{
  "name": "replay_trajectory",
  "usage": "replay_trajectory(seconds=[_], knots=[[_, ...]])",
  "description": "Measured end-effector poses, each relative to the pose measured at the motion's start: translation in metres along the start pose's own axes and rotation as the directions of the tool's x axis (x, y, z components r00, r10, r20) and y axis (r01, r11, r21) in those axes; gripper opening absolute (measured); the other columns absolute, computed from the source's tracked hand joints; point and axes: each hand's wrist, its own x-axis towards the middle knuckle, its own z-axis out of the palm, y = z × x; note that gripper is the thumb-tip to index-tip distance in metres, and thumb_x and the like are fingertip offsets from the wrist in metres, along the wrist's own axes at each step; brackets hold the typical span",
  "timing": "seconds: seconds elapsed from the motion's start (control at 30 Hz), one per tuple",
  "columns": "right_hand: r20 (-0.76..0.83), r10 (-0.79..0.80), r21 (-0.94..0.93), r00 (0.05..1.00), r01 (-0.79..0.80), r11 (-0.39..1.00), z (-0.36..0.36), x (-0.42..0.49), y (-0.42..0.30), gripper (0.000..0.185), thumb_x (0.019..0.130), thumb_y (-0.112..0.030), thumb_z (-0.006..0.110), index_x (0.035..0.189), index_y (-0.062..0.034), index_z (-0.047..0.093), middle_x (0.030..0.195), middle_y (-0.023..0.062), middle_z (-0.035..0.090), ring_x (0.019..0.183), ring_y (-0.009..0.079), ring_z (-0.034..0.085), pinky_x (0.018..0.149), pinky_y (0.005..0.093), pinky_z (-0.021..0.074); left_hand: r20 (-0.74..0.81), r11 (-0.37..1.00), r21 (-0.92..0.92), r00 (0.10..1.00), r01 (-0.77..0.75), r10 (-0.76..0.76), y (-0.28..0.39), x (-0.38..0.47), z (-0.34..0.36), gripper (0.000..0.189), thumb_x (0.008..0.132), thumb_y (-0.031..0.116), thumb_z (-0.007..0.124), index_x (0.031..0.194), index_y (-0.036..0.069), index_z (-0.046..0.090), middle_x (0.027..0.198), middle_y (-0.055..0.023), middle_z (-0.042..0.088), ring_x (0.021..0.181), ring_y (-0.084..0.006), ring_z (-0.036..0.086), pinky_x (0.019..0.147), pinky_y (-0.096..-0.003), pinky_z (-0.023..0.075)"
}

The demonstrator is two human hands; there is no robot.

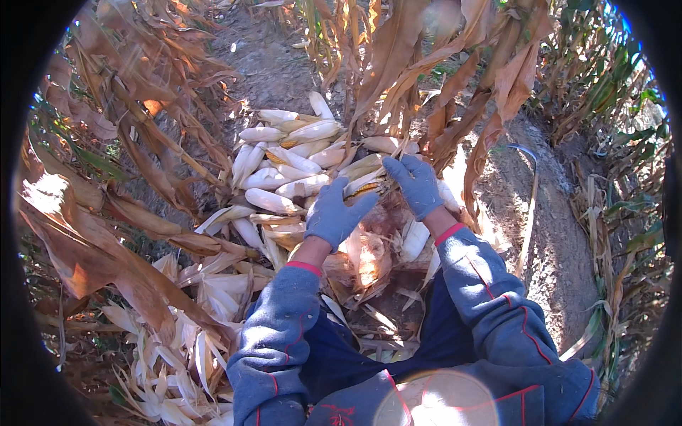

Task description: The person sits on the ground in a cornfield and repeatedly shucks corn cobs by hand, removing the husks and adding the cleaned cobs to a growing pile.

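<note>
A pile of corn ears in pale husks [287,165] lies on the ground before me. My left hand [339,213], in a grey-blue glove, rests at the near right of the pile, beside an ear with yellow kernels showing [364,189]. On that ear's other side is my right hand [414,183], gloved alike, its fingers at the husk end. Whether either hand grips the ear cannot be made out. Brownish husks and corn silk [371,255] lie below my hands, and a white-husked ear [414,240] sits under my right wrist.
Dry corn stalks [160,144] lean in from the left, and more hang at the upper right [479,80]. A sickle with a long pale handle [528,223] lies on the soil at the right. Stripped husks [176,362] are heaped at the lower left.
</note>
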Motion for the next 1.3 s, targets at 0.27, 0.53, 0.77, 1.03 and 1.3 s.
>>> replay_trajectory(seconds=[0.27, 0.53, 0.77, 1.03, 1.3], knots=[[0.259, 0.252, 0.486, 0.932, -0.351, 0.801, 0.012, -0.015, -0.011, 0.027, 0.09, -0.028, 0.061, 0.078, -0.0033, 0.062, 0.066, 0.0019, 0.058, 0.055, 0.0107, 0.054, 0.052, 0.0232, 0.0424, 0.582, 0.449, -0.638, 0.774, 0.626, -0.251, 0.003, 0.001, 0.005, 0.075, 0.082, 0.071, 0.043, 0.123, 0.009, 0.051, 0.101, -0.0161, 0.062, 0.085, -0.0263, 0.065, 0.068, -0.0375, 0.0561], [0.341, 0.268, 0.532, 0.901, -0.42, 0.735, 0.005, -0.01, -0.018, 0.026, 0.091, -0.029, 0.06, 0.082, -0.0045, 0.062, 0.069, 0.0008, 0.058, 0.054, 0.0088, 0.054, 0.049, 0.0211, 0.0421, 0.543, 0.257, -0.833, 0.812, 0.49, 0.213, -0.005, -0.003, -0.008, 0.048, 0.086, 0.032, 0.062, 0.123, 0.006, 0.048, 0.106, -0.0118, 0.062, 0.091, -0.026, 0.064, 0.069, -0.0429, 0.0557], [0.337, 0.229, 0.534, 0.913, -0.385, 0.752, -0.003, -0.007, -0.021, 0.025, 0.089, -0.028, 0.061, 0.086, -0.0029, 0.063, 0.067, 0.0024, 0.058, 0.055, 0.011, 0.056, 0.051, 0.0233, 0.0466, 0.635, 0.45, -0.684, 0.772, 0.574, -0.02, -0.02, 0.001, 0.005, 0.049, 0.074, 0.015, 0.071, 0.117, 0.003, 0.052, 0.104, -0.0109, 0.062, 0.09, -0.0241, 0.064, 0.07, -0.0384, 0.0554], [-0.195, 0.47, 0.745, 0.861, -0.181, 0.642, -0.057, 0.038, 0.033, 0.024, 0.085, -0.028, 0.067, 0.079, -0.0056, 0.062, 0.069, 0.0043, 0.06, 0.055, 0.0144, 0.058, 0.049, 0.0265, 0.0466, 0.548, 0.979, 0.084, 0.812, 0.187, -0.202, -0.058, -0.002, 0.011, 0.059, 0.06, 0.011, 0.081, 0.112, 0.002, 0.055, 0.096, -0.0096, 0.065, 0.083, -0.0179, 0.062, 0.07, -0.0322, 0.0535], [-0.089, 0.439, 0.787, 0.894, -0.207, 0.581, -0.041, 0.031, 0.016, 0.02, 0.086, -0.02, 0.065, 0.097, -0.0039, 0.06, 0.081, 0.0039, 0.062, 0.066, 0.0166, 0.062, 0.061, 0.0296, 0.0549, 0.637, 0.763, -0.397, 0.752, 0.509, -0.17, -0.055, -0.014, 0.015, 0.047, 0.071, 0.01, 0.078, 0.114, 0.003, 0.058, 0.1, -0.0064, 0.065, 0.085, -0.017, 0.064, 0.071, -0.0313, 0.0545]])
